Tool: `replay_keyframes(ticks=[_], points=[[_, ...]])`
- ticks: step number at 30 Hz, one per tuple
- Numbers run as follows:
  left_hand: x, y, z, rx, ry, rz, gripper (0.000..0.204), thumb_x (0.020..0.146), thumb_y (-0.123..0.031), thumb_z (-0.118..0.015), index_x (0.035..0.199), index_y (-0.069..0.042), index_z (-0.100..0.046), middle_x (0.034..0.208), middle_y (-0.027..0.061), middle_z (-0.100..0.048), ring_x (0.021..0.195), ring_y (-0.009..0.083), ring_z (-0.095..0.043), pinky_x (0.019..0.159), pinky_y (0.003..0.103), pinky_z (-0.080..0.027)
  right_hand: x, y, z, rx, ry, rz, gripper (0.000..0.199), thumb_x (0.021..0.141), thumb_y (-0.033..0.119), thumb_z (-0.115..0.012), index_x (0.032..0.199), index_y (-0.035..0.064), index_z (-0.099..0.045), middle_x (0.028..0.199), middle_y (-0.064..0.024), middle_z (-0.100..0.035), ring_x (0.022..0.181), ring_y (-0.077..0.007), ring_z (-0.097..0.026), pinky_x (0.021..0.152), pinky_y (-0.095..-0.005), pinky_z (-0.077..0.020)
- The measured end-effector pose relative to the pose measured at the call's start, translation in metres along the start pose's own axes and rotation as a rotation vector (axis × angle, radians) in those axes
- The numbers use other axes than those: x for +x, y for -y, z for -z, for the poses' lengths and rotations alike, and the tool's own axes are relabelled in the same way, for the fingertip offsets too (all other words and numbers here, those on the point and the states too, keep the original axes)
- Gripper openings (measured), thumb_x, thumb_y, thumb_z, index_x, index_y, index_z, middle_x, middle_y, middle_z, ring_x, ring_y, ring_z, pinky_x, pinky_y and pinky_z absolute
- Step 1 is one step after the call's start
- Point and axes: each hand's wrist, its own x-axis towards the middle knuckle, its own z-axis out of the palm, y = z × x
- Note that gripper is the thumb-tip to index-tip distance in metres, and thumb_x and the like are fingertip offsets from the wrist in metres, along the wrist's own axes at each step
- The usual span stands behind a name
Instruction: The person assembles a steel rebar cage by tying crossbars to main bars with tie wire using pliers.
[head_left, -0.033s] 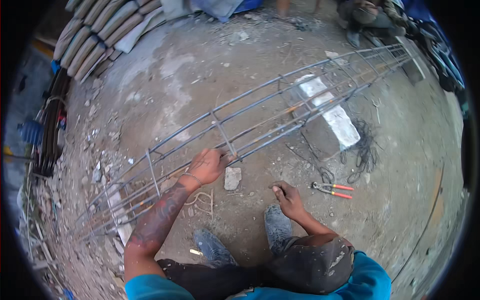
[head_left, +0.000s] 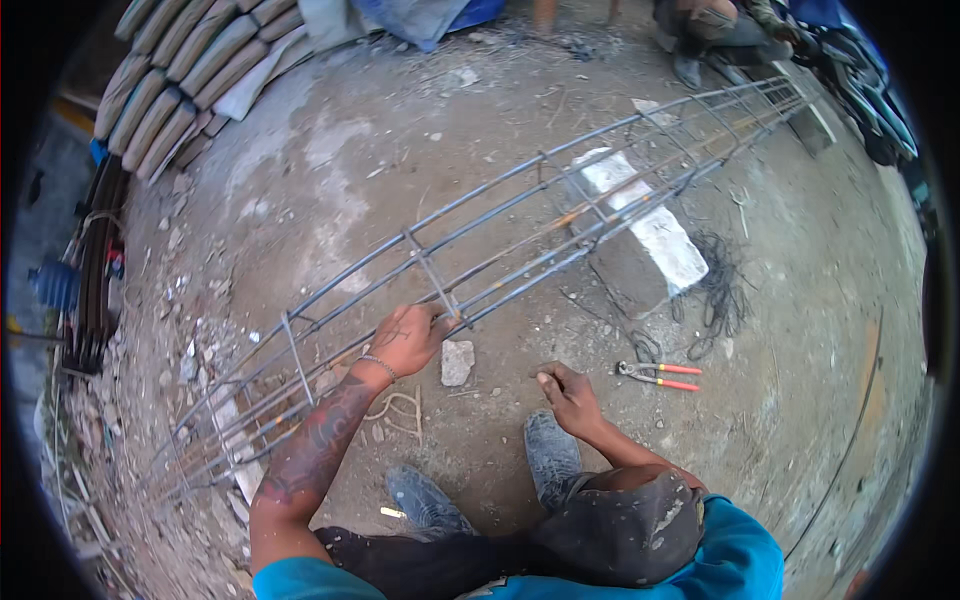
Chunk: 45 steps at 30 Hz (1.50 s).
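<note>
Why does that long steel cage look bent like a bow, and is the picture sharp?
Head view: the fisheye lens bends the straight rebar cage toward the rim; corners go black; daylight is soft, without hard shadows; the left hand and pliers look sharp.

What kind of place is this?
Probably a building site: a long rebar cage lies on a dusty concrete floor, with stacked sacks and red-handled pincers nearby.

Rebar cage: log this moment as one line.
left hand grips rebar cage at stirrup | right hand pinched shut above ground, contents unclear | pincers lying on ground, untouched
</note>
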Motion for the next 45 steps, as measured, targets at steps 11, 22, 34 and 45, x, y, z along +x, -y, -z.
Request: replay_keyframes(ticks=[11,22,34,45], points=[[-0.005,-0.015,-0.015,0.129,-0.078,0.011,0.033,0.078,-0.029,-0.062,0.071,0.003,-0.063,0.066,0.0253,-0.059,0.067,0.0428,-0.058,0.062,0.048,-0.045,-0.017,-0.023,-0.003,0.031,-0.024,0.065,0.025,0.092,0.024,-0.053,0.096,0.0006,-0.060,0.067,-0.0190,-0.053,0.059,-0.0257,-0.051,0.058,-0.0376,-0.0410],[0.000,-0.012,-0.011,-0.193,0.039,0.171,0.043,0.082,-0.036,-0.061,0.073,0.006,-0.061,0.067,0.0285,-0.055,0.065,0.0429,-0.055,0.059,0.043,-0.041,-0.013,-0.023,0.006,0.044,-0.066,0.065,0.027,0.091,0.027,-0.054,0.098,0.0018,-0.060,0.069,-0.0188,-0.055,0.060,-0.0251,-0.053,0.058,-0.0381,-0.0416],[-0.007,0.010,-0.001,-0.427,0.147,0.379,0.048,0.092,-0.048,-0.040,0.067,-0.009,-0.054,0.053,-0.0022,-0.041,0.044,0.0103,-0.037,0.043,0.027,-0.028,-0.016,-0.029,0.007,0.098,-0.206,0.060,0.034,0.088,0.032,-0.059,0.093,-0.0010,-0.055,0.064,-0.0128,-0.052,0.058,-0.0198,-0.050,0.057,-0.0365,-0.0417],[-0.019,-0.027,0.013,-0.418,0.105,0.379,0.060,0.089,-0.053,-0.047,0.060,-0.001,-0.054,0.055,0.0032,-0.046,0.055,0.0137,-0.042,0.052,0.033,-0.034,0.013,0.022,0.019,-0.075,-0.193,0.099,0.040,0.089,0.039,-0.055,0.084,0.0013,-0.043,0.065,-0.0144,-0.049,0.062,-0.0305,-0.053,0.059,-0.0417,-0.0419]])
